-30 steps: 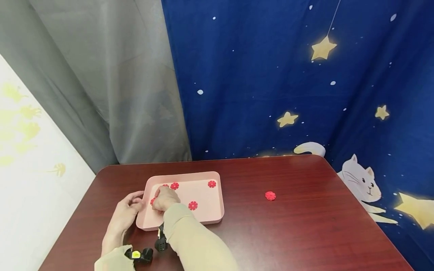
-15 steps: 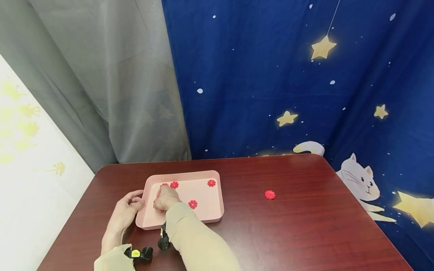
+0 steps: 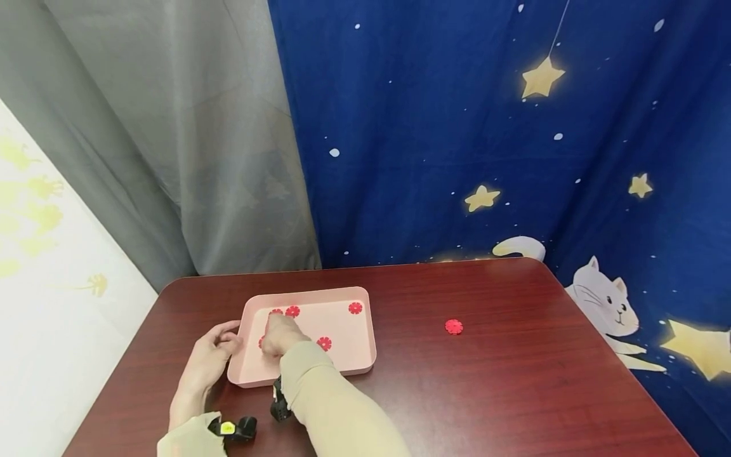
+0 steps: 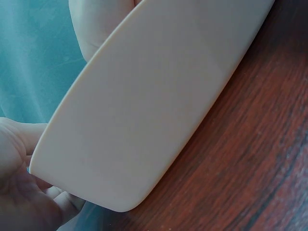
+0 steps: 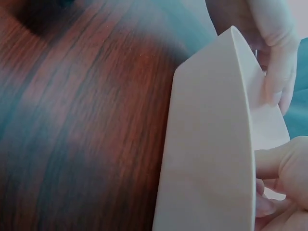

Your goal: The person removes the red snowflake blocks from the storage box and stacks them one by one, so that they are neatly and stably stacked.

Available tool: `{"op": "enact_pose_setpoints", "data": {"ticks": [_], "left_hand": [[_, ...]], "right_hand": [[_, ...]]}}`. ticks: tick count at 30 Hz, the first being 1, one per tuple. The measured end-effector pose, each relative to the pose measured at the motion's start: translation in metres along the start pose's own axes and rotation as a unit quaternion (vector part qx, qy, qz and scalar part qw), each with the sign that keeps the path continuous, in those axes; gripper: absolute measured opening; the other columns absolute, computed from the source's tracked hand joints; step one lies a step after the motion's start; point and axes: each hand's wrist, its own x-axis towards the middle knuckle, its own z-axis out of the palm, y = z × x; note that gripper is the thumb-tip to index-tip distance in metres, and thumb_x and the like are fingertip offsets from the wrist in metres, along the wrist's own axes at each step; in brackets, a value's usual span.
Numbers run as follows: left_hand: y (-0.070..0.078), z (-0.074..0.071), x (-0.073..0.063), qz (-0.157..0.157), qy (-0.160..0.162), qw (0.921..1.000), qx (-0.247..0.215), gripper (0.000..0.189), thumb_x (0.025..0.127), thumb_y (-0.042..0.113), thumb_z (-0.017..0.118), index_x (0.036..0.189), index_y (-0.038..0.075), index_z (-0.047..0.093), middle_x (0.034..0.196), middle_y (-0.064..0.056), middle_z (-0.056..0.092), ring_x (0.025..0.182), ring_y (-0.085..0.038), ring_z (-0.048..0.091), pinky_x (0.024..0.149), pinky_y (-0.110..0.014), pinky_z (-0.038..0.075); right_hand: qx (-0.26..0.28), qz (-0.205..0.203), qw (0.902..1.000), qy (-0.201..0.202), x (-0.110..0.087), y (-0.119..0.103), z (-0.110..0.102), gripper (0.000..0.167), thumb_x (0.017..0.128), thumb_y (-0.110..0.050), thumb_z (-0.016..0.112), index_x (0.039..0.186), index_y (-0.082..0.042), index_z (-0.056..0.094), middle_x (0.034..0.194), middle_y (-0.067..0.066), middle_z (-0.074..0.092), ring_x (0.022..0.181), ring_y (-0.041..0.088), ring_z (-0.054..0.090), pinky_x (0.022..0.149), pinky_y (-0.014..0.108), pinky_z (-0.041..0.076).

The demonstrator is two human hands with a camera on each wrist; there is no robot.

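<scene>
A shallow pink tray [image 3: 345, 363] sits on the left part of the table, with several flower-shaped red plastic discs [image 3: 324, 343] in it. My left hand [image 3: 204, 360] holds the tray's left end; in the right wrist view its fingers [image 5: 279, 79] reach over the rim. Inside the tray, toward its left side, my right hand [image 3: 281, 335] is lowered with bent fingers. A red disc [image 3: 261, 341] peeks out beside it and two others lie just beyond. The right fingertips are hidden in the head view and partly behind the tray wall [image 5: 207, 144] in the right wrist view.
One more red disc [image 3: 454, 327] lies on the dark wooden table [image 3: 485, 393], right of the tray. Grey and blue star-printed curtains [image 3: 411, 158] hang behind the table. Black wrist cameras [image 3: 245, 428] are strapped on both wrists.
My right hand has shifted slightly to the right within the tray. Red showing at its fingers half a second ago is now hidden. The left hand keeps its hold on the tray.
</scene>
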Motion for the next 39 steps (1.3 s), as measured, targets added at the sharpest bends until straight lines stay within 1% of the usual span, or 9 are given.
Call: {"op": "enact_pose_setpoints", "data": {"ticks": [3, 7, 10, 14, 17, 20, 27, 35, 39], "left_hand": [[0.000, 0.000, 0.000, -0.002, 0.003, 1.0000, -0.002, 0.042, 0.097, 0.005, 0.056, 0.138, -0.003, 0.047, 0.101, -0.013, 0.057, 0.081, -0.009, 0.054, 0.071, -0.022, 0.043], [-0.001, -0.001, -0.001, 0.003, 0.005, 1.0000, -0.002, 0.042, 0.096, 0.005, 0.057, 0.137, -0.003, 0.048, 0.100, -0.013, 0.057, 0.081, -0.008, 0.054, 0.071, -0.021, 0.043], [-0.001, -0.001, -0.001, 0.004, 0.007, 1.0000, -0.001, 0.042, 0.096, 0.004, 0.057, 0.137, -0.003, 0.049, 0.100, -0.013, 0.058, 0.081, -0.009, 0.055, 0.070, -0.021, 0.044], [-0.003, 0.000, 0.000, 0.004, 0.006, 1.0000, -0.001, 0.043, 0.095, 0.004, 0.057, 0.137, -0.002, 0.048, 0.101, -0.013, 0.058, 0.081, -0.010, 0.056, 0.071, -0.022, 0.044], [-0.004, 0.000, 0.002, 0.002, 0.005, 1.0000, 0.002, 0.044, 0.095, 0.006, 0.058, 0.137, -0.002, 0.048, 0.102, -0.014, 0.058, 0.083, -0.011, 0.056, 0.072, -0.022, 0.044], [-0.004, -0.001, 0.003, -0.005, 0.006, 0.9999, 0.008, 0.044, 0.096, 0.007, 0.058, 0.138, -0.001, 0.047, 0.103, -0.013, 0.058, 0.084, -0.012, 0.056, 0.072, -0.021, 0.044], [0.000, 0.001, 0.004, -0.011, 0.001, 0.9999, 0.006, 0.044, 0.097, 0.009, 0.057, 0.139, 0.000, 0.047, 0.104, -0.013, 0.056, 0.085, -0.014, 0.054, 0.072, -0.023, 0.044], [0.000, -0.001, 0.004, -0.006, 0.004, 1.0000, 0.005, 0.044, 0.096, 0.009, 0.058, 0.138, 0.000, 0.048, 0.103, -0.013, 0.056, 0.084, -0.013, 0.054, 0.071, -0.023, 0.043], [-0.001, -0.002, 0.003, -0.007, 0.002, 0.9999, 0.008, 0.043, 0.097, 0.010, 0.057, 0.138, 0.000, 0.048, 0.103, -0.012, 0.056, 0.085, -0.013, 0.054, 0.073, -0.023, 0.044]], "right_hand": [[-0.007, -0.010, 0.9999, 0.000, -0.001, 0.002, -0.001, 0.023, 0.079, -0.019, 0.077, 0.075, -0.011, 0.056, 0.065, 0.002, 0.054, 0.056, 0.015, 0.049, 0.049, 0.025, 0.040], [0.097, -0.013, 0.9948, -0.028, -0.002, 0.008, -0.004, 0.027, 0.079, -0.017, 0.082, 0.069, -0.011, 0.056, 0.055, 0.003, 0.056, 0.046, 0.013, 0.053, 0.043, 0.025, 0.038], [0.200, -0.011, 0.9780, -0.057, -0.005, 0.012, -0.011, 0.028, 0.079, -0.013, 0.082, 0.067, -0.010, 0.058, 0.051, 0.006, 0.058, 0.040, 0.014, 0.054, 0.038, 0.025, 0.035], [0.281, -0.033, 0.9559, -0.078, -0.006, 0.014, -0.027, 0.019, 0.088, -0.006, 0.071, 0.071, -0.003, 0.064, 0.057, 0.012, 0.064, 0.043, 0.013, 0.056, 0.040, 0.023, 0.035], [0.321, -0.050, 0.9420, -0.084, -0.006, 0.016, -0.042, 0.017, 0.092, 0.000, 0.062, 0.076, 0.002, 0.066, 0.065, 0.015, 0.067, 0.050, 0.017, 0.062, 0.043, 0.022, 0.038], [0.353, -0.066, 0.9297, -0.082, -0.006, 0.022, -0.058, 0.014, 0.093, -0.001, 0.062, 0.080, 0.001, 0.067, 0.071, 0.014, 0.069, 0.055, 0.020, 0.067, 0.045, 0.022, 0.041], [0.430, -0.141, 0.8887, -0.071, -0.018, 0.062, -0.104, 0.013, 0.092, -0.008, 0.067, 0.093, 0.005, 0.070, 0.080, 0.021, 0.069, 0.052, 0.016, 0.062, 0.046, 0.021, 0.043], [0.428, -0.189, 0.8839, 0.010, -0.053, 0.120, -0.139, 0.016, 0.094, -0.011, 0.065, 0.094, 0.004, 0.069, 0.075, 0.019, 0.066, 0.054, 0.016, 0.062, 0.050, 0.024, 0.046], [0.443, -0.184, 0.8770, 0.032, -0.066, 0.152, -0.145, 0.017, 0.094, -0.010, 0.065, 0.096, 0.006, 0.067, 0.075, 0.019, 0.065, 0.056, 0.018, 0.062, 0.051, 0.025, 0.045]]}}
